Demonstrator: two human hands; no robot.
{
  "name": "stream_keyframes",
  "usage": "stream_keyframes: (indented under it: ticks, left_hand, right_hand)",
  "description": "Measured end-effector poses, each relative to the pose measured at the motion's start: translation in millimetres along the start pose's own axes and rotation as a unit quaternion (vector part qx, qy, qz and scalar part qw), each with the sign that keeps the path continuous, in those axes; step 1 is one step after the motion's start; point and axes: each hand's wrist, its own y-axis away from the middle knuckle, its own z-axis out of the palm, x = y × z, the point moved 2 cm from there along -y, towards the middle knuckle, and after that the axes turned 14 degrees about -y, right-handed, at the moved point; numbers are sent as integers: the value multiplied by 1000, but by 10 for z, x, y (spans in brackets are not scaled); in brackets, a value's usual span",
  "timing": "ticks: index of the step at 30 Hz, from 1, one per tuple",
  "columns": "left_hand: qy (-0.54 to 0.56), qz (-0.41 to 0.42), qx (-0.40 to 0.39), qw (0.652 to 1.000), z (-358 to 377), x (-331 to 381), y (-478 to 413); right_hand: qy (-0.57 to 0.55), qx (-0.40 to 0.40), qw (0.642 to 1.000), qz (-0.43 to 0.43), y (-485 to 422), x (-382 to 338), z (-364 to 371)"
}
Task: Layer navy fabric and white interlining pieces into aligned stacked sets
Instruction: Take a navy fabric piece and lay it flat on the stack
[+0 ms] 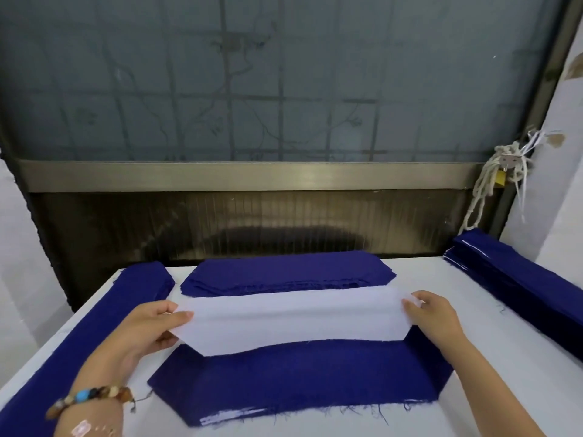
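Evidently the layering is partly done: white slivers are seen under the front edge of the near navy stack [299, 380], so at least 1 set is judged already built. A far navy stack [284, 272] is left on the table [489, 357]. The white interlining piece [293, 316] is held over the near stack's back part, not yet laid flat. Its 2 ends are pinched: the left hand [151, 329] with thumb on top, the right hand [432, 313] with fingers curled round the edge.
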Motion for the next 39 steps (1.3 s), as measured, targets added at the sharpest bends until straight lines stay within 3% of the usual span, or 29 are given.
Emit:
stream_keyframes:
  ticks: [8, 15, 24, 34, 39]
  left_hand:
    - [-79, -47, -84, 992, 37, -132, -23]
    - [-148, -23, -64, 987, 88, -91, -24]
    - [-112, -45, -133, 984, -56, -62, 94]
    - [-177, -69, -213, 958, 15, -96, 83]
    - [-194, -60, -193, 960, -19, -119, 64]
  right_hand:
    - [55, -42, 998, 11, 87, 133, -166]
    - [92, -35, 995, -4, 103, 117, -146]
    - [38, -73, 996, 27, 111, 70, -315]
    - [109, -94, 987, 75, 30, 240, -348]
    - [121, -78, 988, 45, 41, 207, -311]
